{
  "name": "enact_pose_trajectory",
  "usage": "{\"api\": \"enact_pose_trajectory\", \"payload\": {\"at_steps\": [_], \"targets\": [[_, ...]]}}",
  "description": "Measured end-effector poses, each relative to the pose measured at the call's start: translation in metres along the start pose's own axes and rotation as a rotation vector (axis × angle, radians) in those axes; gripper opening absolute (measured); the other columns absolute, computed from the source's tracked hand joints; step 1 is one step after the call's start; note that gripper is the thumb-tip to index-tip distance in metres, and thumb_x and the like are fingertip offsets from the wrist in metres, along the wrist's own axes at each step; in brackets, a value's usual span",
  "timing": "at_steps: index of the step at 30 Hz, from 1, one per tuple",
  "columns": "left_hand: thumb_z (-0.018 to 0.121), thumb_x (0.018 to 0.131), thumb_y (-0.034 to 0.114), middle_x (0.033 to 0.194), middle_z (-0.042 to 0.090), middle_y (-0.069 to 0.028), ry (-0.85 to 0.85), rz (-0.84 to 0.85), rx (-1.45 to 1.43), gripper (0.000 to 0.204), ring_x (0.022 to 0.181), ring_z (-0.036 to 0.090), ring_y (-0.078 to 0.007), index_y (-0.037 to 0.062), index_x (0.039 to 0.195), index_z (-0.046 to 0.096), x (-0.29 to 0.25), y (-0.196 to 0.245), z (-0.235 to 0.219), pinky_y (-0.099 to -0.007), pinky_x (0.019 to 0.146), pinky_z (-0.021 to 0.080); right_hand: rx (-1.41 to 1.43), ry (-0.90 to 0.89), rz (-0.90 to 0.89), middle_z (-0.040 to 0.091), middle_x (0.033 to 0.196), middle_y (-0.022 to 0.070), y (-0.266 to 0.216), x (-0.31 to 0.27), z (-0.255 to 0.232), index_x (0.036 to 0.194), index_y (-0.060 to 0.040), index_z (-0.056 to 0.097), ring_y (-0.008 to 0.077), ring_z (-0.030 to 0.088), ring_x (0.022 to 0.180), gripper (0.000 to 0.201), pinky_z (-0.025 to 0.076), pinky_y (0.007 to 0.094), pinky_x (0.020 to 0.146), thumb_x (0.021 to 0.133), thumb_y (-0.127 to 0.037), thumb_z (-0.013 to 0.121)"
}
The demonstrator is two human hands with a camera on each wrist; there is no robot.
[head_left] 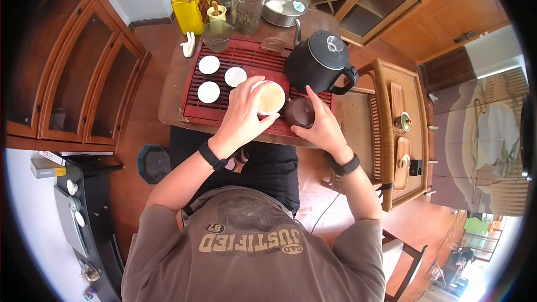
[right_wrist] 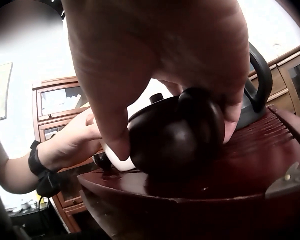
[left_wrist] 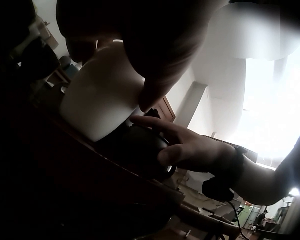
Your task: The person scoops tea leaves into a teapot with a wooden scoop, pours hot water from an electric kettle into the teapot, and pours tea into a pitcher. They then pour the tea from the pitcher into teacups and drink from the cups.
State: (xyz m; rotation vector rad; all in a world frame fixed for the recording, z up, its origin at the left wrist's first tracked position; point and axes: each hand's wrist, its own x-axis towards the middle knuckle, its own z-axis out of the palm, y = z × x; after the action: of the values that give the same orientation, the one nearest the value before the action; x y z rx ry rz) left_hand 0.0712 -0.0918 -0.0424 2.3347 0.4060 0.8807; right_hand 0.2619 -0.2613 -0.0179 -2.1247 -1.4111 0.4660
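My left hand [head_left: 243, 109] grips a white cup [head_left: 272, 99] between thumb and fingers, its mouth facing up toward the head camera and its inside looking cream-tan. Right beside it, my right hand [head_left: 324, 126] holds a dark brown lidded teapot [head_left: 299, 111], thumb on one side and fingers on the other. In the right wrist view the teapot [right_wrist: 175, 135] sits low over the red tea tray [right_wrist: 155, 186], its small lid knob showing. The left wrist view shows the white cup [left_wrist: 100, 95] from its outer wall, partly covered by my fingers.
Three small white cups [head_left: 208, 92] stand on the slatted tray's left half. A black kettle [head_left: 321, 59] stands behind the teapot. Along the back are a yellow tin [head_left: 189, 8], a clear pitcher [head_left: 246, 11], a lidded steel pan [head_left: 282, 14] and a white figurine [head_left: 189, 45].
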Motion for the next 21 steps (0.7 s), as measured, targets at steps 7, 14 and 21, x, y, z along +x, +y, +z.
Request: {"api": "enact_pose_trajectory", "payload": {"at_steps": [7,14,21], "targets": [[0.088,0.079,0.018,0.159,0.037,-0.0202,0.032,0.012,-0.034,0.083,0.143,0.043,-0.0407,0.0087,0.149,0.043,-0.012,-0.004,0.009,-0.0517,0.118,0.037,-0.113,0.162,-0.152,0.06,0.137,0.0211,-0.001,-0.011,0.001,0.151,-0.0078,0.049,0.0393,0.06,0.124,0.084,0.051,0.0445,0.106,0.078,-0.024,0.087],[0.085,0.081,0.013,0.154,0.04,-0.0229,0.192,0.039,-0.119,0.077,0.141,0.044,-0.0409,0.0056,0.145,0.043,-0.03,-0.017,0.018,-0.0512,0.116,0.039,-0.118,0.32,-0.171,0.066,0.103,0.0103,-0.001,-0.004,-0.001,0.105,-0.0028,0.073,0.0292,0.062,0.093,0.025,0.053,0.0409,0.085,0.083,-0.012,0.082],[0.084,0.081,0.013,0.147,0.046,-0.0196,0.248,0.023,-0.118,0.07,0.129,0.05,-0.0327,0.0062,0.139,0.046,-0.036,-0.03,0.022,-0.0422,0.101,0.045,-0.143,0.264,-0.263,0.066,0.085,0.007,0.002,0.005,-0.008,0.095,-0.0028,0.072,0.0277,0.061,0.08,0.016,0.052,0.0394,0.077,0.083,-0.01,0.08]]}}
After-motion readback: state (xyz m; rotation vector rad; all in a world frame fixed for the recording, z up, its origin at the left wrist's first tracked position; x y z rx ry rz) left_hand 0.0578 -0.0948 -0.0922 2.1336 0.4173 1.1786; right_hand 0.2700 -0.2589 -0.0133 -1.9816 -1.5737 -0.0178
